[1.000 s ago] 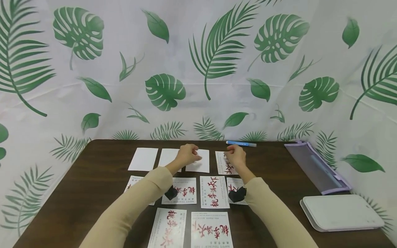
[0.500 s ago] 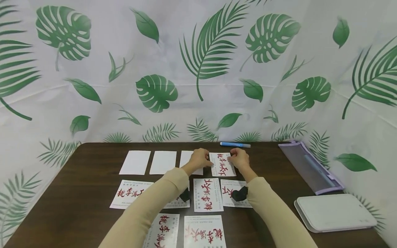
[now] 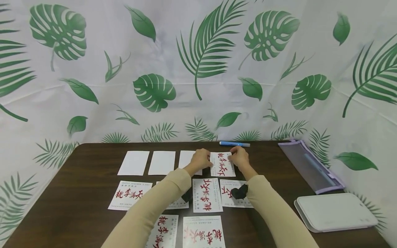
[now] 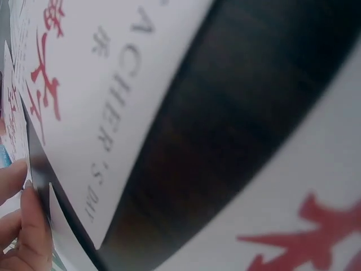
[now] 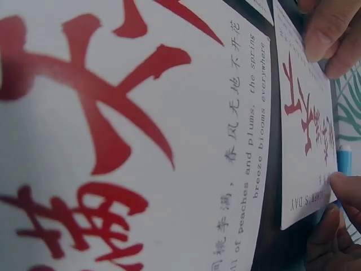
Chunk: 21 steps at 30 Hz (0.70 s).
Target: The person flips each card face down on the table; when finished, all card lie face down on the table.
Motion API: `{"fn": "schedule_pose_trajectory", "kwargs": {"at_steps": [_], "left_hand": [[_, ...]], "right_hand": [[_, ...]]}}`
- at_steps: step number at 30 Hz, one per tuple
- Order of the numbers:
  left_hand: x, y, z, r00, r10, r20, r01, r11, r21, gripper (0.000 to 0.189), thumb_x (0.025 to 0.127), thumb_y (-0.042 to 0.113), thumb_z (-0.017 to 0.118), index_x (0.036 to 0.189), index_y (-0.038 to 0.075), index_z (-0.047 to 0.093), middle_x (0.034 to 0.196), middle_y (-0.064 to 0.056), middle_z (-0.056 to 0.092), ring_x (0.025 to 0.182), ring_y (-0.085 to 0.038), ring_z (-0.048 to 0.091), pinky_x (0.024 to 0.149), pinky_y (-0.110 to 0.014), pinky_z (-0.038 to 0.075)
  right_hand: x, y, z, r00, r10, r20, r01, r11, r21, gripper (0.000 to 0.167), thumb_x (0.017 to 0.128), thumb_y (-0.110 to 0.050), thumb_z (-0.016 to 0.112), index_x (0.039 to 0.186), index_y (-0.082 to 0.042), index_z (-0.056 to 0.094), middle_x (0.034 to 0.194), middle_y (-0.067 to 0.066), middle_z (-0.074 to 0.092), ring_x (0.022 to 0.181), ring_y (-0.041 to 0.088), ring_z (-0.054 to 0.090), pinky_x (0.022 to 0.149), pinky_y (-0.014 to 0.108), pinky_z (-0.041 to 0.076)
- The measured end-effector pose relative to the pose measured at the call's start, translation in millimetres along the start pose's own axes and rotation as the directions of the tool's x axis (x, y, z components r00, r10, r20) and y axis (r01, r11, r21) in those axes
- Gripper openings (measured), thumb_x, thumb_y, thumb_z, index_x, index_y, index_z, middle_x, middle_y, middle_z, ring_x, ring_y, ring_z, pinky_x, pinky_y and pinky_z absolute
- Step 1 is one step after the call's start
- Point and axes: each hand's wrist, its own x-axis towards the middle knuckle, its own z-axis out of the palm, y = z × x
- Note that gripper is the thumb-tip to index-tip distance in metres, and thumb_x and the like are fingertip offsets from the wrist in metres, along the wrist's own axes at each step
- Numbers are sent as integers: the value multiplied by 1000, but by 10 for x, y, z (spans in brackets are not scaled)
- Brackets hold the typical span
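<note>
On a dark brown wooden bench [image 3: 93,179], left grip [image 3: 200,160] and right grip [image 3: 240,157] pinch a white paper card [image 3: 222,166] with red writing.

purple-edged pouch [image 3: 310,167] near white case [image 3: 336,212]

The left arm [image 3: 155,208] and right arm [image 3: 277,208] stretched forward in beige sleeves, slanting inward toward each other. Beyond the cuffs, the wrists were bare. The left hand [image 3: 200,159] and right hand [image 3: 240,157] stood near each other but apart, thumbs on their inner sides. Both hands had their fingers curled, each thumb meeting them in a pinch.
</note>
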Motion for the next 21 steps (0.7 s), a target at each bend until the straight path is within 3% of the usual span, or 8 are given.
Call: {"fn": "schedule_pose_trajectory", "kwargs": {"at_steps": [4, 7, 10, 13, 15, 18, 21], "left_hand": [[-1, -8, 17, 1000, 7, -8, -7, 1000, 14, 22, 74, 13, 80, 78, 2, 61, 72, -3, 55, 67, -16, 48, 57, -26, 38], [-13, -18, 26, 1000, -3, -14, 3, 1000, -4, 34, 75, 14, 79, 102, -1, 65, 91, -9, 63, 85, -22, 57, 70, -30, 48], [-33, -24, 4, 999, -16, -37, 13, 996, -86, 56, 75, 14, 79, 124, -1, 57, 109, -13, 64, 103, -27, 58, 86, -37, 49], [-55, -27, -55, 996, -30, -82, 11, 974, -227, 57, 76, 11, 77, 127, -1, 54, 112, -14, 64, 106, -28, 59, 90, -38, 48], [-71, -29, -104, 993, -47, -108, 7, 939, -345, 48, 77, 8, 75, 122, -1, 58, 109, -14, 66, 102, -27, 61, 87, -37, 51], [-92, -27, -169, 989, -84, -122, 8, 853, -522, 34, 80, 3, 72, 113, -1, 63, 100, -13, 66, 92, -23, 64, 76, -31, 55], [-102, -17, -216, 985, -130, -116, 27, 771, -636, 26, 83, 3, 68, 108, -1, 64, 91, -10, 63, 79, -16, 62, 67, -27, 56]], "right_hand": [[3, 18, -16, 998, -24, -56, 27, 998, 54, 21, 79, 0, 66, 99, 0, 59, 87, 12, 60, 81, 25, 56, 65, 32, 45], [20, 39, -40, 996, -44, -75, 54, 989, 139, 18, 80, 1, 63, 98, 1, 59, 83, 8, 58, 77, 19, 53, 62, 26, 44], [39, 52, -79, 994, -82, -69, 98, 956, 278, 18, 81, 5, 60, 98, 5, 57, 78, 5, 54, 68, 13, 49, 56, 20, 42], [44, 48, -122, 994, -103, -33, 108, 908, 406, 19, 82, 8, 59, 100, 8, 54, 74, 0, 52, 61, 7, 48, 52, 18, 42], [34, 32, -145, 995, -103, 6, 88, 871, 483, 19, 82, 9, 59, 101, 8, 53, 71, -2, 52, 58, 6, 48, 50, 18, 42], [-1, -2, -173, 994, -79, 75, 24, 827, 562, 19, 83, 9, 58, 101, 4, 51, 71, -5, 52, 58, 6, 49, 52, 20, 42], [-52, -46, -179, 991, -51, 124, -37, 784, 620, 19, 85, 9, 58, 101, 1, 51, 73, -2, 53, 59, 8, 50, 54, 22, 43]]}}
